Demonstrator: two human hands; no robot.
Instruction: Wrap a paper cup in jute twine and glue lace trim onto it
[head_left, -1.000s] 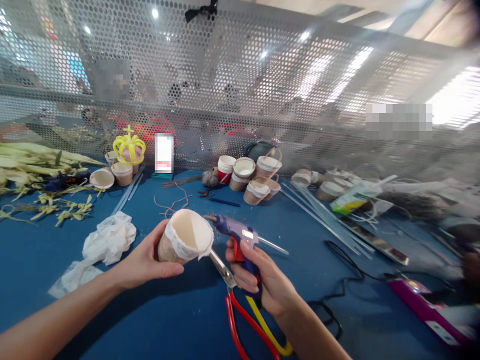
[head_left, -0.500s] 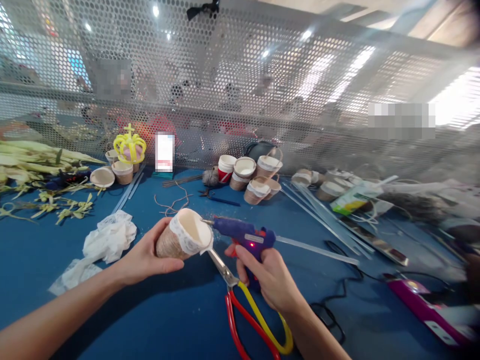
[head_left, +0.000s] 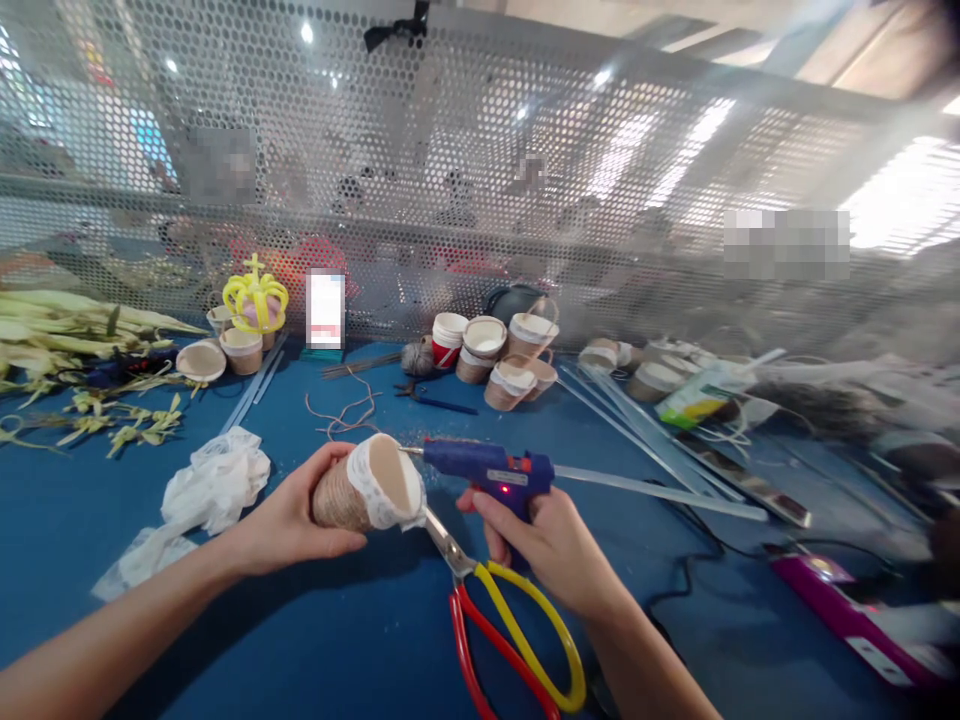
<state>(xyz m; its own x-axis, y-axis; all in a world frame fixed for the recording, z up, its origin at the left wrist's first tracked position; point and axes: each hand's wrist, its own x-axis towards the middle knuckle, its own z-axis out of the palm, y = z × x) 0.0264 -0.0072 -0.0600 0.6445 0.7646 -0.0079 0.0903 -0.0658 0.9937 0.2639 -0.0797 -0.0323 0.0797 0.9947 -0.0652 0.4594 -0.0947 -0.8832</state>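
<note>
My left hand (head_left: 289,520) is wrapped round a twine-covered paper cup (head_left: 365,494) with white lace at its rim, tipped so its mouth faces right. My right hand (head_left: 544,545) grips a blue hot glue gun (head_left: 487,468) with a red light on. Its nozzle points left and touches the cup's upper rim. A clear glue stick (head_left: 660,493) juts out of the gun's back to the right. Scissors (head_left: 499,620) with red and yellow handles lie on the blue table just under both hands.
White lace (head_left: 214,485) is heaped at the left. Finished cups (head_left: 495,355) cluster at the back by the perforated metal screen (head_left: 480,180). A yellow crown (head_left: 256,295), green leaves (head_left: 67,340), glue sticks (head_left: 637,420), a black cord (head_left: 690,575) and a purple tool (head_left: 855,615) surround the working area.
The glue gun has swung level, its nozzle moving onto the cup's rim. The cup has tilted further onto its side. My right hand has shifted slightly right.
</note>
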